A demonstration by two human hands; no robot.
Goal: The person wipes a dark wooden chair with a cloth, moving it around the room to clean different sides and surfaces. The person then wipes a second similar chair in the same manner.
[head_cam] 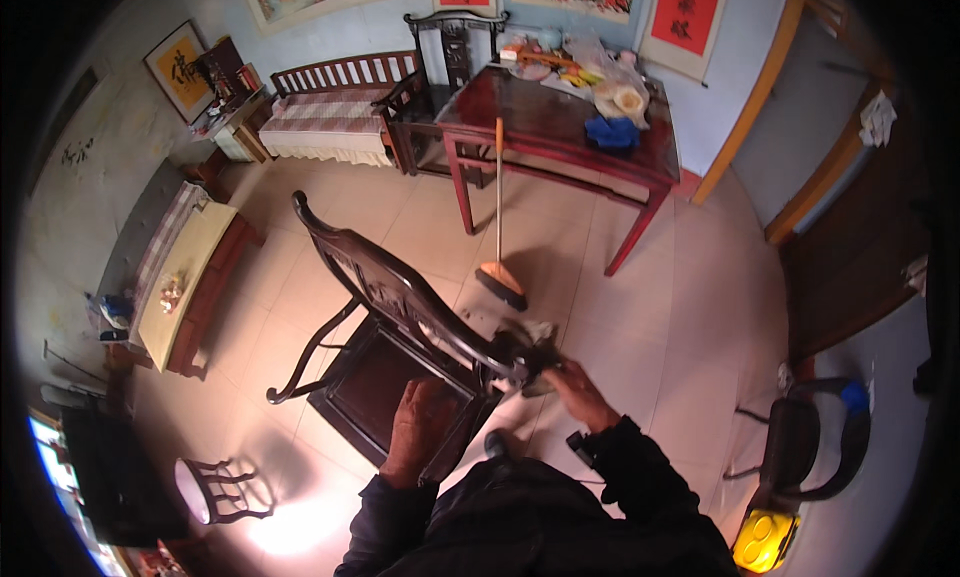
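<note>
A dark carved wooden armchair (390,382) stands tilted in the view right before me, its curved top rail running toward my right side. My left hand (424,423) lies over the near part of its seat; whether it grips anything cannot be told. At the right end of the top rail is my right hand (577,389), beside a crumpled greyish cloth (536,333). The fingers are partly hidden and blurred, so their hold on the cloth is not certain.
A broom (499,273) stands on the tiles near a red wooden table (480,108) loaded with bags and food. A small stool (195,491) is at lower left, a low table (191,277) at left. At right stand a black chair (791,442) and a yellow case (763,539).
</note>
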